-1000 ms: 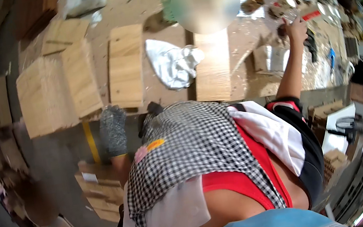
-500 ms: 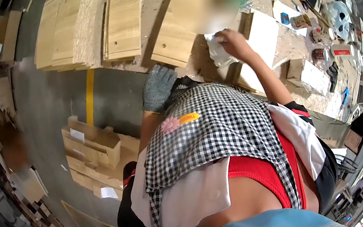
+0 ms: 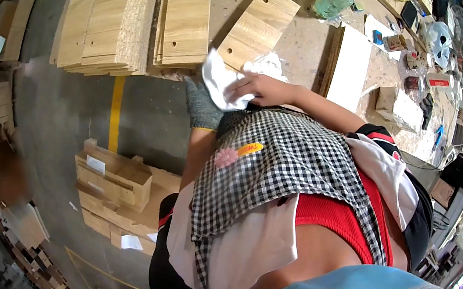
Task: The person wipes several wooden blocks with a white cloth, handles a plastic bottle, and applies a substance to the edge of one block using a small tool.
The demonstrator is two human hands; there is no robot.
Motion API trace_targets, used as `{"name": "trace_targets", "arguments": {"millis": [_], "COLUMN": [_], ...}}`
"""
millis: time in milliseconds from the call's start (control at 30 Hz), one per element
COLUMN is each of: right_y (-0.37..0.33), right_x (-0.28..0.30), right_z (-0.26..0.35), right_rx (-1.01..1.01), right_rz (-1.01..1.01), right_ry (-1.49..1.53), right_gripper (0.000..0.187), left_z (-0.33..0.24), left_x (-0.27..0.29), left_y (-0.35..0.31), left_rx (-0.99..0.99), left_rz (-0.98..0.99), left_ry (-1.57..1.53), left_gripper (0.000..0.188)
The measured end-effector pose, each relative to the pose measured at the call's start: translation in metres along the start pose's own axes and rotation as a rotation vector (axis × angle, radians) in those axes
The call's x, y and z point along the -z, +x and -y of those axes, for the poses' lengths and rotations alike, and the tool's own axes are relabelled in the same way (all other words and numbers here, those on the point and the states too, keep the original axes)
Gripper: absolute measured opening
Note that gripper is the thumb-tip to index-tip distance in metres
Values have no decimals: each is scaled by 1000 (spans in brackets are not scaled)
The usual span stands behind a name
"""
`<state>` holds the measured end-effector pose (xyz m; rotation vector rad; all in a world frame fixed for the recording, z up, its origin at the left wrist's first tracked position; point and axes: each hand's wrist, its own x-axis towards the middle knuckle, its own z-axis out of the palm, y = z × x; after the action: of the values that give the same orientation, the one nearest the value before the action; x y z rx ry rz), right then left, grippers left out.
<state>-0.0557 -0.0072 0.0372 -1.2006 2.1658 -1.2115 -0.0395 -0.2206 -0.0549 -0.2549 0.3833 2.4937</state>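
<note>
A crumpled white cloth (image 3: 216,78) is in my bare right hand (image 3: 264,88), whose fingers are closed on it in front of my apron. The cloth covers the near corner of a light wood-grain board (image 3: 258,23), which lies slanted on the workbench and has round holes. My left hand (image 3: 202,107), in a grey knit glove, is just left of the cloth at the bench's near edge. Its visible fingers look stretched out, slightly blurred, and the cloth hides part of the hand.
Stacked wood-grain boards (image 3: 110,26) and a smaller pile (image 3: 188,19) stand at the bench's far left. To the right are a white panel (image 3: 347,65), a green-capped bottle (image 3: 336,0) and clutter. Wooden pieces (image 3: 117,180) sit lower left, beside the yellow floor line (image 3: 117,114).
My right hand has moved left and nearer to me, bringing the white cloth over the board's near corner. The left hand has shifted slightly and now sits beside the cloth.
</note>
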Motion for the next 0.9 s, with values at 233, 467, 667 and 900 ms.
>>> {"name": "trace_targets", "arguments": {"millis": [233, 467, 667, 900], "right_y": [-37, -21, -24, -10], "right_x": [78, 17, 101, 176], "right_z": [8, 8, -123, -118], "right_rx": [-602, -318, -727, -836], "right_rz": [-1052, -154, -483, -932], "right_ry": [1159, -783, -794, -578], "right_gripper": [32, 75, 69, 46], "left_z": [24, 22, 20, 27], "left_x": [41, -44, -66, -53], "left_y": [47, 13, 1, 6], "left_rx": [-92, -129, 44, 85], "left_rz": [-325, -186, -589, -484], "left_ry": [522, 1064, 507, 336], "left_gripper": [35, 44, 43, 39]}}
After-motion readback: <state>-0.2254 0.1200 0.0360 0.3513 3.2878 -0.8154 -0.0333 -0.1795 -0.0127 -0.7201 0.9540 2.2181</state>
